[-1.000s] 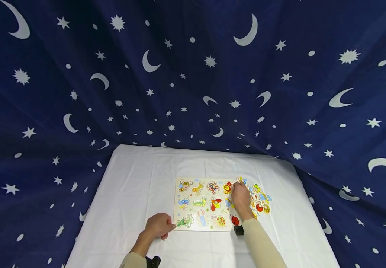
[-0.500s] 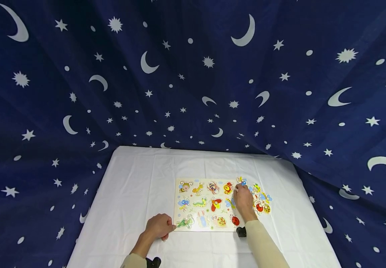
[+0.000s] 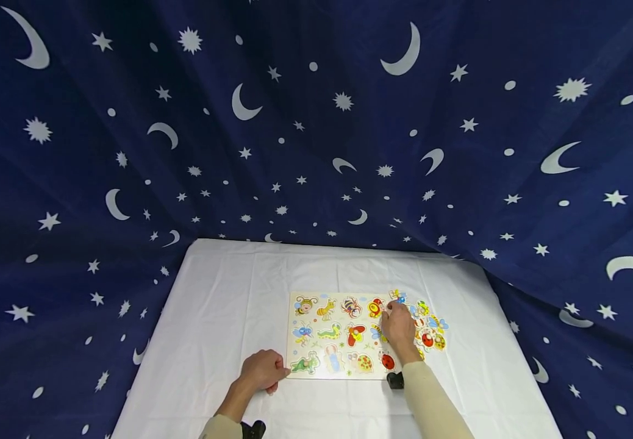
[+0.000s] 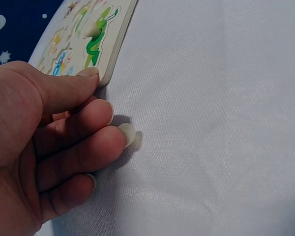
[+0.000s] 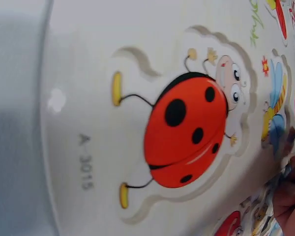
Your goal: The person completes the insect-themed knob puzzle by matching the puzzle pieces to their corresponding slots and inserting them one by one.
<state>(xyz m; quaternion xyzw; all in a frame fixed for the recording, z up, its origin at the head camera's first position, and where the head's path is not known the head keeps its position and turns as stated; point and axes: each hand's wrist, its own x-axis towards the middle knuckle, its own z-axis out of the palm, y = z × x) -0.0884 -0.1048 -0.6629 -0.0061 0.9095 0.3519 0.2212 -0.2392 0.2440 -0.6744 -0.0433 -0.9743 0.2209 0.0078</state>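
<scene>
A wooden insect puzzle board (image 3: 316, 347) lies on the white tablecloth. My left hand (image 3: 261, 370) stays at its near left corner, thumb on the corner and the other fingers loosely curled over the cloth. Beside that thumb, a green grasshopper piece (image 4: 97, 38) shows a pale knob. My right hand (image 3: 399, 326) is over the board's right end, fingertips close to an orange-and-blue insect piece (image 3: 397, 296) at the far right corner. Whether its fingers pinch anything is hidden. Below the right wrist, a red ladybird picture (image 5: 187, 129) lies within a recessed outline.
Several loose insect pieces (image 3: 427, 339) are heaped just right of the board, some overlapping. A dark blue curtain (image 3: 316, 122) with moons and stars hangs behind and beside the table. A black wrist device (image 3: 396, 380) sits under the right wrist.
My right hand has shifted slightly right and nearer to me since a second ago, uncovering more of the corner piece; it has barely moved in the last half second. The left hand keeps its place.
</scene>
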